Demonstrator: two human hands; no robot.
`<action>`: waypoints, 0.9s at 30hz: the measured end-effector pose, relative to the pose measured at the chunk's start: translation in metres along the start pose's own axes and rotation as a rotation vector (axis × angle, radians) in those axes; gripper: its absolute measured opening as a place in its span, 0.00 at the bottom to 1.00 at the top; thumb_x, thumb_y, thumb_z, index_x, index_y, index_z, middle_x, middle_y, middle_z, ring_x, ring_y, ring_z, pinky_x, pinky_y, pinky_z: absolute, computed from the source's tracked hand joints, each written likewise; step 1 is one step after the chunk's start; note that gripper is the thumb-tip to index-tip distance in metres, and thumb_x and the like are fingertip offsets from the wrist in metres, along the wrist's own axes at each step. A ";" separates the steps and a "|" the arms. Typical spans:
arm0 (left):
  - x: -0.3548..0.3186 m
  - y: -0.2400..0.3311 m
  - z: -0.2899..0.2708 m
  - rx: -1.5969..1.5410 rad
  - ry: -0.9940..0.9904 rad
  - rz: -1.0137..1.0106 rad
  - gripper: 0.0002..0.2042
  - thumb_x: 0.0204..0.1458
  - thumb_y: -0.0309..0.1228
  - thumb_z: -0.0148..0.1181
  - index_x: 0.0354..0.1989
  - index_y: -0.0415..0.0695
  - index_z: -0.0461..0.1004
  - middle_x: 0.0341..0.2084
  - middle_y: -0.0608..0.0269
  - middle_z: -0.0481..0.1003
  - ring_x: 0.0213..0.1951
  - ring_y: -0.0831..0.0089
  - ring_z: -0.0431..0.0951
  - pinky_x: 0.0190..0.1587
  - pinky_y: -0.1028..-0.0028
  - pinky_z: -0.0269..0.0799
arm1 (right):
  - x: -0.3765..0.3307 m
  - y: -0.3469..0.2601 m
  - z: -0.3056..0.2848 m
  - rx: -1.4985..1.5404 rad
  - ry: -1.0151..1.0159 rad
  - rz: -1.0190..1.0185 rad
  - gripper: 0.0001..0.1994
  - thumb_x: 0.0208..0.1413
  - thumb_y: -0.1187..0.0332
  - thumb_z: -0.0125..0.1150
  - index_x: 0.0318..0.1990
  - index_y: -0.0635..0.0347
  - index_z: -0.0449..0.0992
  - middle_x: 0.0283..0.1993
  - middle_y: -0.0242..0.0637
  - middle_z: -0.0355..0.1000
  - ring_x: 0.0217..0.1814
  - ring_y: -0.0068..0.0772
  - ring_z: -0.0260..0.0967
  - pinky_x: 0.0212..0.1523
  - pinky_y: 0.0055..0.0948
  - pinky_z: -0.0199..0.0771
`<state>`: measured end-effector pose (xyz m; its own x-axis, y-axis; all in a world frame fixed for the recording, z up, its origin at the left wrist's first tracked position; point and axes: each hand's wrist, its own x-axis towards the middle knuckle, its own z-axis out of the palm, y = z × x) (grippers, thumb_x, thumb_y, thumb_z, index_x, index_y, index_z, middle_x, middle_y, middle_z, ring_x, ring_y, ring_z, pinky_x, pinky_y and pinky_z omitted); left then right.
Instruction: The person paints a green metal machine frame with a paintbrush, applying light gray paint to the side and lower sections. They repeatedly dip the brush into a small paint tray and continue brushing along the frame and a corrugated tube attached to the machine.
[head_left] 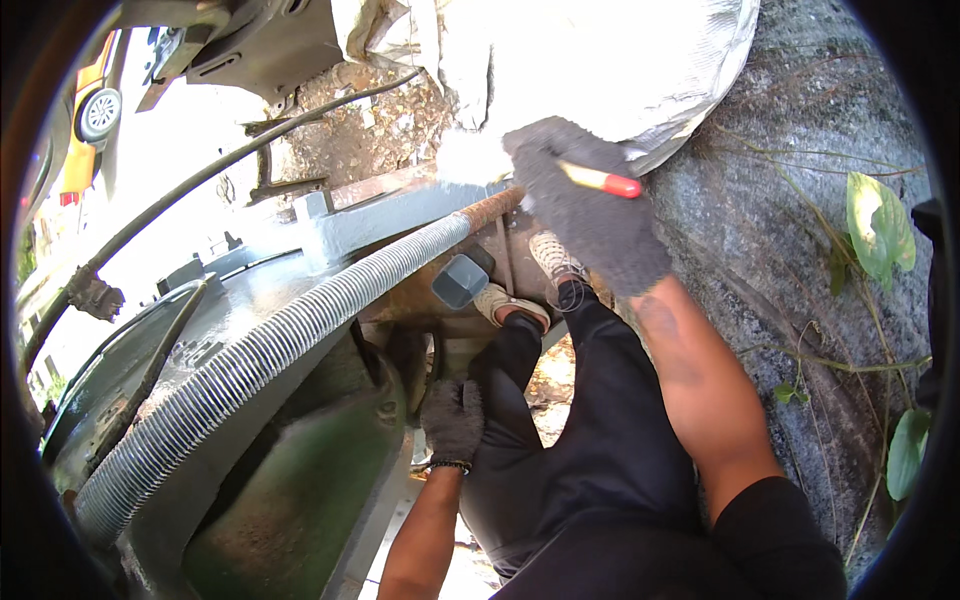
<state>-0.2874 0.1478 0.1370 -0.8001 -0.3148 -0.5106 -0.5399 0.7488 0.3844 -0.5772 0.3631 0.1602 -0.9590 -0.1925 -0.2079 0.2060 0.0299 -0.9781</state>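
- My right hand (592, 225), in a dark grey fabric glove, grips a yellow handle with a red end (603, 181), perhaps a brush, near a blue-grey metal beam (365, 228).
- I judge I'm working along this metal; the next move calls for steady control.
- My gloved left hand (452, 418) is low, beside my thigh; I can't tell whether it grips anything.
- Left of both hands: a silver ribbed coil (300, 332).
- Right: rough grey stone (810, 110), outdoors.

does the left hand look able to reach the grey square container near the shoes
Probably yes: nothing visibly blocks the gap between the left hand and the grey square container beside the left shoe, though depth is hard to judge.
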 end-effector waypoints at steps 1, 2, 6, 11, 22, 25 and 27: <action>0.001 0.000 -0.001 0.005 -0.005 0.005 0.14 0.62 0.41 0.61 0.44 0.43 0.81 0.37 0.43 0.79 0.43 0.41 0.79 0.47 0.48 0.72 | -0.004 0.002 0.002 -0.090 -0.027 -0.101 0.09 0.67 0.66 0.62 0.47 0.63 0.81 0.35 0.31 0.77 0.34 0.22 0.75 0.33 0.25 0.75; 0.001 0.001 -0.001 0.006 -0.003 0.015 0.14 0.62 0.41 0.60 0.45 0.43 0.81 0.37 0.43 0.79 0.43 0.41 0.79 0.47 0.48 0.72 | -0.006 0.005 0.007 -0.178 -0.051 -0.220 0.09 0.67 0.67 0.61 0.47 0.62 0.81 0.35 0.31 0.77 0.34 0.22 0.76 0.33 0.25 0.75; 0.002 -0.001 0.000 0.034 -0.039 -0.011 0.14 0.62 0.41 0.60 0.46 0.44 0.81 0.38 0.43 0.79 0.44 0.41 0.79 0.48 0.48 0.72 | -0.035 0.015 0.003 -0.008 -0.113 0.273 0.09 0.67 0.68 0.61 0.46 0.64 0.81 0.36 0.32 0.75 0.37 0.22 0.74 0.37 0.26 0.76; 0.001 0.000 0.001 0.009 -0.006 0.036 0.14 0.63 0.40 0.60 0.46 0.43 0.81 0.37 0.43 0.78 0.43 0.41 0.78 0.47 0.48 0.72 | -0.047 0.024 0.007 0.177 0.066 0.117 0.09 0.67 0.70 0.60 0.50 0.64 0.79 0.38 0.34 0.76 0.34 0.20 0.74 0.34 0.25 0.76; 0.004 -0.002 0.002 -0.009 0.001 0.039 0.14 0.62 0.40 0.60 0.46 0.43 0.81 0.39 0.43 0.79 0.45 0.42 0.78 0.49 0.50 0.73 | -0.087 0.039 0.010 0.092 -0.124 0.088 0.13 0.65 0.72 0.63 0.55 0.63 0.78 0.41 0.34 0.78 0.38 0.22 0.75 0.40 0.29 0.78; 0.002 -0.003 0.003 -0.002 -0.022 0.022 0.14 0.62 0.40 0.60 0.46 0.43 0.81 0.40 0.43 0.79 0.46 0.42 0.79 0.50 0.50 0.73 | -0.049 0.032 -0.004 0.301 0.052 0.304 0.14 0.67 0.68 0.61 0.56 0.63 0.78 0.38 0.34 0.78 0.38 0.22 0.75 0.40 0.27 0.78; 0.001 -0.004 0.002 0.011 -0.037 0.005 0.14 0.62 0.40 0.60 0.47 0.43 0.81 0.39 0.43 0.79 0.46 0.42 0.79 0.50 0.50 0.73 | -0.036 0.027 -0.004 0.226 0.147 0.167 0.14 0.68 0.66 0.60 0.55 0.64 0.78 0.37 0.33 0.77 0.37 0.21 0.75 0.39 0.25 0.77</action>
<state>-0.2857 0.1451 0.1333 -0.7925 -0.2894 -0.5368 -0.5330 0.7565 0.3790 -0.5377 0.3745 0.1414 -0.9226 -0.0593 -0.3812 0.3856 -0.1728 -0.9064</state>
